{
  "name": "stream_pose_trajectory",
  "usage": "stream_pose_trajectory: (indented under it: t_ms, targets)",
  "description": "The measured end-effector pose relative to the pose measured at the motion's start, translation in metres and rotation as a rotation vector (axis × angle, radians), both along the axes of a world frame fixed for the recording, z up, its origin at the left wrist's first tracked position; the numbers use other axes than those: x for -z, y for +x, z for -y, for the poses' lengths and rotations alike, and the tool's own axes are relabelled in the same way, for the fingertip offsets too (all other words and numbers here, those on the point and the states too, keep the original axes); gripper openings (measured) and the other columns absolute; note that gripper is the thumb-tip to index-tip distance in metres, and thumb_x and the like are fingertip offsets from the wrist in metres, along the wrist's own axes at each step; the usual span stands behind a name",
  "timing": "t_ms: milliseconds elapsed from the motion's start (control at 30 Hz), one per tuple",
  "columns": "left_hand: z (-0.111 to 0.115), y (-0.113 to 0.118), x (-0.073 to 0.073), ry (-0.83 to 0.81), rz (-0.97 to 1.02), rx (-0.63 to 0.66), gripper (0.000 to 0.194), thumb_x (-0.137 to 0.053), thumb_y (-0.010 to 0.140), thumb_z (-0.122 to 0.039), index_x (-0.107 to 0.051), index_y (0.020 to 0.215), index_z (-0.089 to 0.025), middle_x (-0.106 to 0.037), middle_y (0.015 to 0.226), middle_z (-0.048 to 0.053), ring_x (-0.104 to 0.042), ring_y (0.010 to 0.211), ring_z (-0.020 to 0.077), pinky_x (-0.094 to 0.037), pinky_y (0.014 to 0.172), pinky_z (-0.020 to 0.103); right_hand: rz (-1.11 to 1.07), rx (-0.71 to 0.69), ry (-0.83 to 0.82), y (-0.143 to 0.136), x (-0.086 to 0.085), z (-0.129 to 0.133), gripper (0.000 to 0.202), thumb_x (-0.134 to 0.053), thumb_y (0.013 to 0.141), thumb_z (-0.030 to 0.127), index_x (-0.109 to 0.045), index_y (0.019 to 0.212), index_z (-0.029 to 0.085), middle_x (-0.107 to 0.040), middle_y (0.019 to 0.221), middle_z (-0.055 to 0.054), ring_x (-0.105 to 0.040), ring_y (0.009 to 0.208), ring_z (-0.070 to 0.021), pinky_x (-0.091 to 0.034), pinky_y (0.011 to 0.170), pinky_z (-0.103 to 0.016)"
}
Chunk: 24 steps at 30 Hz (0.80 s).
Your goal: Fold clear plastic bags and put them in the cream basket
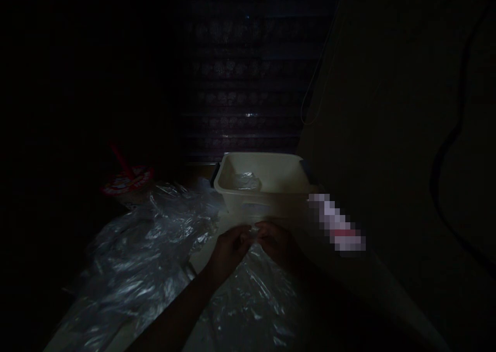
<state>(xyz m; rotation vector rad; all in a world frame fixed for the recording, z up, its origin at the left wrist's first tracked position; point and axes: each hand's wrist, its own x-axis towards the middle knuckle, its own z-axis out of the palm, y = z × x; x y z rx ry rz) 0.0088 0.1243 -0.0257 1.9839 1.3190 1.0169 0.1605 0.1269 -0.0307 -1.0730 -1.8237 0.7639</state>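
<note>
In the dim head view, my left hand and my right hand meet at the middle, just in front of a cream plastic bin. Both are closed, fingertips pinching the top of a clear plastic bag that hangs and spreads toward me. To the left lies a large heap of clear plastic bags, crinkled and shiny. The cream bin stands beyond my hands, and a small folded clear plastic piece rests inside it at the left.
A cup with a red patterned lid and red straw stands behind the heap at left. A blurred-out whitish item lies right of the bin. Slatted blinds hang behind, and a dark cable runs down the right wall.
</note>
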Motion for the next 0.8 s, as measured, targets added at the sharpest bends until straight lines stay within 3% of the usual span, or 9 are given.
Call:
stream_pose_trajectory:
  t_ms: [133, 400, 500, 567, 700, 800]
  targets:
    - [-0.001, 0.0, -0.004, 0.057, -0.057, -0.002, 0.013, -0.049, 0.067, -0.019, -0.062, 0.063, -0.016, -0.062, 0.063, 0.002, -0.056, 0.061, 0.0128, -0.043, 0.06, 0.023, 0.0, 0.013, 0.017, -0.001, -0.002, 0.001, 0.023, -0.045, 0.068, 0.017, -0.051, 0.09, 0.015, -0.058, 0.069, -0.002, -0.055, 0.064, -0.0103, -0.044, 0.061, -0.02]
    - [0.0, -0.001, -0.001, 0.186, -0.12, -0.125, 0.017, -0.043, 0.073, -0.022, -0.058, 0.065, -0.017, -0.059, 0.064, 0.002, -0.055, 0.062, 0.013, -0.043, 0.062, 0.025, 0.01, 0.067, -0.039, -0.001, -0.005, -0.001, 0.021, -0.045, 0.067, 0.017, -0.051, 0.087, 0.015, -0.059, 0.068, -0.001, -0.055, 0.062, -0.0098, -0.045, 0.057, -0.02]
    - [-0.002, -0.008, -0.009, 0.245, -0.158, -0.149, 0.019, -0.039, 0.076, -0.023, -0.057, 0.076, -0.016, -0.06, 0.076, 0.005, -0.054, 0.073, 0.016, -0.042, 0.069, 0.03, 0.03, 0.116, -0.016, 0.001, -0.002, -0.003, 0.021, -0.044, 0.069, 0.019, -0.052, 0.088, 0.016, -0.06, 0.073, -0.003, -0.056, 0.067, -0.0117, -0.046, 0.062, -0.023]
    - [0.001, -0.012, -0.019, 0.272, -0.192, -0.094, 0.02, -0.04, 0.075, -0.022, -0.057, 0.084, -0.016, -0.06, 0.083, 0.006, -0.053, 0.079, 0.0173, -0.042, 0.072, 0.031, 0.061, 0.174, 0.036, 0.004, -0.001, -0.004, 0.022, -0.044, 0.07, 0.022, -0.052, 0.091, 0.017, -0.06, 0.082, -0.006, -0.057, 0.075, -0.0139, -0.046, 0.067, -0.027]
    - [0.034, -0.007, -0.023, 0.373, -0.467, 0.062, 0.028, -0.038, 0.074, -0.017, -0.056, 0.095, -0.016, -0.061, 0.089, 0.007, -0.055, 0.081, 0.017, -0.045, 0.071, 0.028, 0.178, 0.245, 0.208, 0.011, -0.008, 0.004, 0.024, -0.037, 0.074, 0.02, -0.054, 0.092, 0.019, -0.059, 0.092, -0.006, -0.053, 0.088, -0.0165, -0.043, 0.078, -0.033]
    - [0.083, 0.013, -0.002, 0.592, -0.604, -0.101, 0.039, -0.028, 0.077, -0.012, -0.046, 0.112, -0.02, -0.056, 0.107, 0.005, -0.053, 0.094, 0.0152, -0.045, 0.074, 0.027, 0.3, 0.068, 0.264, 0.017, -0.017, 0.021, 0.03, -0.033, 0.076, 0.017, -0.052, 0.1, 0.018, -0.058, 0.099, -0.006, -0.051, 0.094, -0.0146, -0.041, 0.082, -0.03]
